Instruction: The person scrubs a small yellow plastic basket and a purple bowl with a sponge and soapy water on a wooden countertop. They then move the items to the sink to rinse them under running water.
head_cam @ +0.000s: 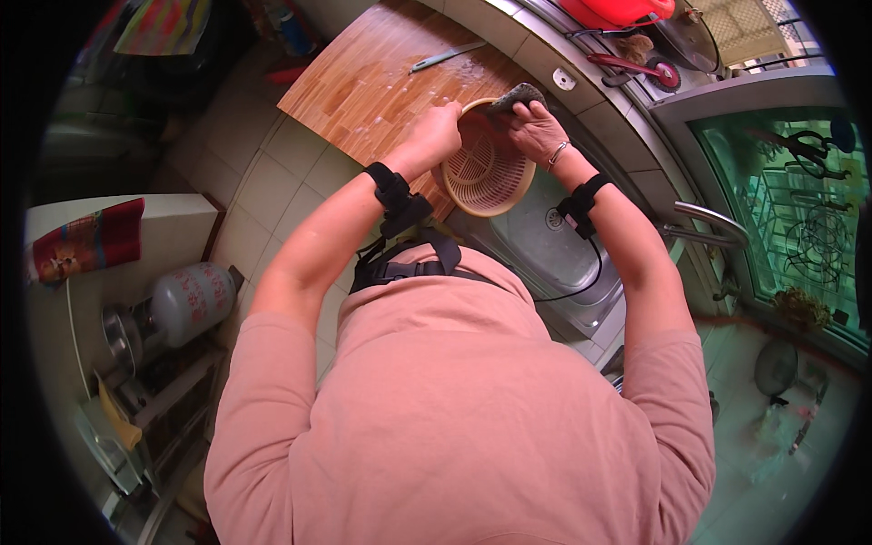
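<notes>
A round plastic basket (pixel 492 167) with slotted sides and a pale yellow rim is tilted between my hands, over the edge where the wooden worktop (pixel 361 85) meets the metal sink (pixel 545 231). My left hand (pixel 439 136) grips the rim on its left side. With my right hand (pixel 537 129) I press a dark grey scouring cloth (pixel 521 97) against the far rim; some of the fingers are hidden behind it. Beyond my left hand, a knife with a light blue handle (pixel 436 61) lies on the worktop among spots of foam or water.
A curved metal tap (pixel 708 225) stands right of the sink. A tiled ledge (pixel 599 102) with a wall socket runs behind the worktop. On the sill are a red basin (pixel 613 10), a pan lid (pixel 691 41) and a red-handled brush (pixel 661 71). A gas cylinder (pixel 194 303) is at the left.
</notes>
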A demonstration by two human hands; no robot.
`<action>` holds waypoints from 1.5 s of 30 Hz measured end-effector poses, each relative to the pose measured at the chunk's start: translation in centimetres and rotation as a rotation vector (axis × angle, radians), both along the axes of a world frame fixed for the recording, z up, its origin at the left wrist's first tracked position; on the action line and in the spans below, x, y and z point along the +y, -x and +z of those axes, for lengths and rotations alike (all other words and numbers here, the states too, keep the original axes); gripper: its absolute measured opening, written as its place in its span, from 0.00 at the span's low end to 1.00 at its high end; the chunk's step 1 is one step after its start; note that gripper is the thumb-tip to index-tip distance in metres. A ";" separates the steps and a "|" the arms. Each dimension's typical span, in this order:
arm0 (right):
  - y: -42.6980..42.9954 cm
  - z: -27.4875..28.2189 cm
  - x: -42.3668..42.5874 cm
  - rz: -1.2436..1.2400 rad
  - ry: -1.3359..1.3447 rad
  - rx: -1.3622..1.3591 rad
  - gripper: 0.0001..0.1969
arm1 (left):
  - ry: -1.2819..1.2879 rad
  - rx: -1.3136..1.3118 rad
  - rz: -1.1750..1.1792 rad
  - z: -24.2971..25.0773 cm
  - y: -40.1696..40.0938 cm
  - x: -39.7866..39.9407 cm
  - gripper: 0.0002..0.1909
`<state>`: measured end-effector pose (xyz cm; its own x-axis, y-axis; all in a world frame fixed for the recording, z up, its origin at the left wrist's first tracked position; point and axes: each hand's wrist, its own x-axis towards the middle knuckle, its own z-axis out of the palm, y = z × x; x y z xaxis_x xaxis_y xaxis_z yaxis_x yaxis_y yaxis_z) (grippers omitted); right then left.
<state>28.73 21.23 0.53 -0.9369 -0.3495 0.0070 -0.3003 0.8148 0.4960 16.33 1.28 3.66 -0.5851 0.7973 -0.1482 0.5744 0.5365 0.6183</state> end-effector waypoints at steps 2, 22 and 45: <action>-0.4 0.0 -0.5 0.020 0.071 0.074 0.05 | -0.051 -0.116 0.032 -0.2 0.2 -0.6 0.12; -10.6 2.0 -2.7 -0.856 1.560 0.331 0.23 | -0.294 0.528 -0.448 -1.9 2.3 -4.6 0.24; -10.7 0.7 -2.9 -1.396 1.835 0.347 0.25 | -0.200 0.226 -0.665 -0.5 -1.3 -4.3 0.05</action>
<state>39.46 18.32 1.20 -0.4104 0.8224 -0.3941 0.5334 -0.1341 -0.8352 17.61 -3.01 3.12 0.0332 0.9940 0.1042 0.8646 -0.0808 0.4960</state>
